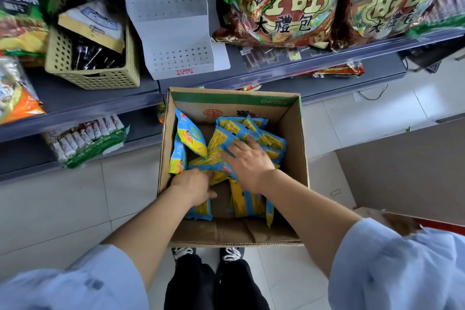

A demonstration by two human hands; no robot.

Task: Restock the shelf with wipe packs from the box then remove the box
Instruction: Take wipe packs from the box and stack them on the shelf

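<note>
The wipe packs [247, 133] are lying loose and overlapping in the box [295, 158], directly under both hands, so a grab from here is risking a slippery stack sliding apart. Packs could be dropping back in, or onto the floor, on the way up to the shelf [88, 106] (it is sitting beyond the fingertips, past the box's far wall). Scooping too many at once would be the likely cause. The right hand [249, 161] is resting on top of the heap, its fingers [230, 150] spread and fairly straight, touching the packs without closing on any. The left hand [193, 184] is reaching down nearer the body, its fingers curling in among the packs; whether they are pinching one, I cannot tell.
</note>
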